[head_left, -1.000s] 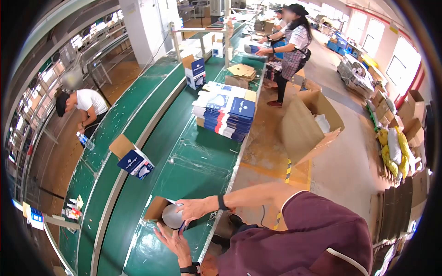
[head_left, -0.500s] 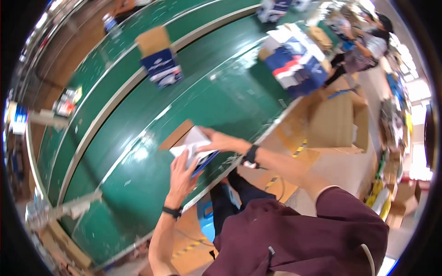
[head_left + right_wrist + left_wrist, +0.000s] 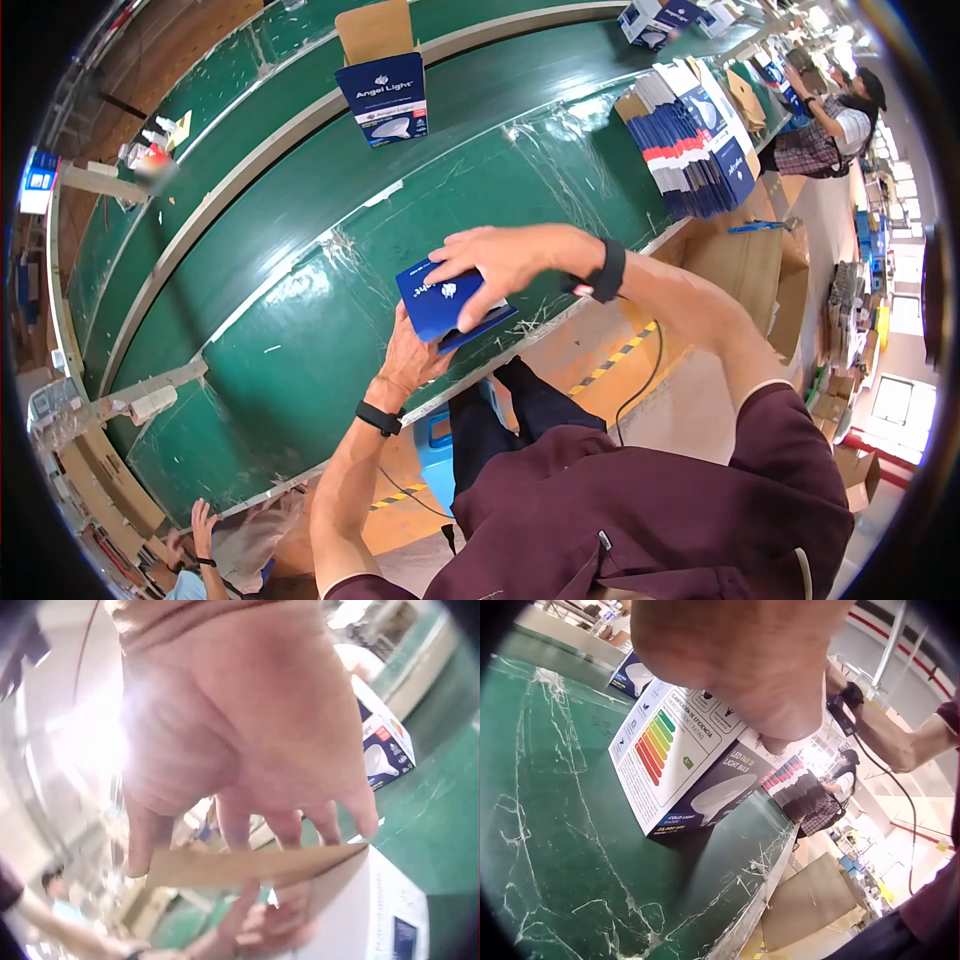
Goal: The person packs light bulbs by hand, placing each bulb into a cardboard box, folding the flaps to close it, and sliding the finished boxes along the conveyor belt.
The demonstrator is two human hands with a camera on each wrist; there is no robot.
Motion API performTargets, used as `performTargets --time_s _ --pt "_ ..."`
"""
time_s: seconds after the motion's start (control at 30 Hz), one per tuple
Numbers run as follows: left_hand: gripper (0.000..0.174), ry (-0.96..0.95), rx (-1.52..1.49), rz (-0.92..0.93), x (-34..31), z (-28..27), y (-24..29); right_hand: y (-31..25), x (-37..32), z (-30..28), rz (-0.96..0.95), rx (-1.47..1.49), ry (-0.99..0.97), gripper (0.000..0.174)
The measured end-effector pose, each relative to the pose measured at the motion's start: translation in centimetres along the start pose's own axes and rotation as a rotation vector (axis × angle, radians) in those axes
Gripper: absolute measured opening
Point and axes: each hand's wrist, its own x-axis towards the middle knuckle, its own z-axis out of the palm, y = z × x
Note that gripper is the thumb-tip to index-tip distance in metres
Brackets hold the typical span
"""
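A blue and white light bulb box [image 3: 420, 308] is held at the front of the green bench, near its edge. My left hand [image 3: 412, 358] grips the near side of this box from below. On top, the right hand [image 3: 515, 262] presses the blue lid with spread fingers, its thumb along the near edge. The lid's brown inner side [image 3: 225, 868] shows in the right wrist view, slanting over the box with a gap beneath. Printed side panels [image 3: 664, 761] face the left wrist camera. The bulb inside is hidden.
Another blue box [image 3: 385, 100] with its lid up stands across the belt. A stack of flattened boxes [image 3: 690, 145] lies to the right, above a large carton [image 3: 735, 255]. A person [image 3: 835, 125] works farther along; someone's hand [image 3: 203, 528] shows at lower left.
Earlier the box was open with a round white bulb face showing; white flaps then folded over it. Now the blue lid is down over the top. The head view has turned downward.
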Motion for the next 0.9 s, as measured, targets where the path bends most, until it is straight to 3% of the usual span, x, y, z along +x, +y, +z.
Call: performTargets --time_s 0.07,0.13,0.23,0.37,0.4,0.5,0.53,0.63,0.67,0.77,0.8,0.83,0.9 --pt "0.060 0.017 0.042 0.029 -0.1 0.4 -0.2 -0.3 -1.3 1.6 -0.083 -0.277 0.123 0.074" --pt "0.065 0.000 0.133 0.086 -0.3 0.7 -0.8 0.8 -1.2 2.7 -0.175 -0.250 0.212 0.065" --pt "0.061 0.182 0.059 0.034 -1.0 1.0 0.2 2.4 -1.2 5.0 -0.332 -0.106 0.380 0.043" --pt "0.056 0.710 -0.142 -0.364 -2.4 3.4 4.6 4.3 -2.0 7.4 -0.394 -0.064 0.468 0.032" --pt "0.064 0.729 -0.098 -0.312 -3.1 3.9 4.4 4.9 -1.8 7.8 -0.406 -0.069 0.430 0.029" --pt "0.062 0.520 0.010 -0.281 -3.3 4.1 3.8 4.9 -1.1 8.9 -0.406 -0.001 0.358 0.029" --pt "0.074 0.480 -0.017 -0.306 -3.5 4.1 3.1 4.6 -1.0 9.0 -0.399 0.033 0.340 0.030" --pt "0.075 0.390 0.047 -0.309 -3.9 3.9 2.0 5.5 -2.8 8.6 -0.375 0.156 0.317 0.035" --pt "0.075 0.380 0.039 -0.343 -4.0 4.0 2.1 6.1 -4.6 7.6 -0.381 -0.033 0.257 0.038" --pt "0.067 0.392 -0.322 -0.440 -3.2 2.6 4.5 6.1 -6.8 8.0 -0.384 -0.271 0.249 0.046" --pt "0.061 0.393 -0.453 -0.469 -3.4 3.0 3.5 6.3 -6.4 7.7 -0.400 -0.301 0.234 0.058" --pt "0.058 0.423 -0.495 -0.423 -3.5 3.3 2.6 6.2 -6.4 8.0 -0.386 -0.277 0.286 0.055" --pt "0.053 0.562 -0.779 -0.684 -2.4 3.0 4.5 5.5 -5.3 9.8 -0.237 -0.098 0.508 0.046"
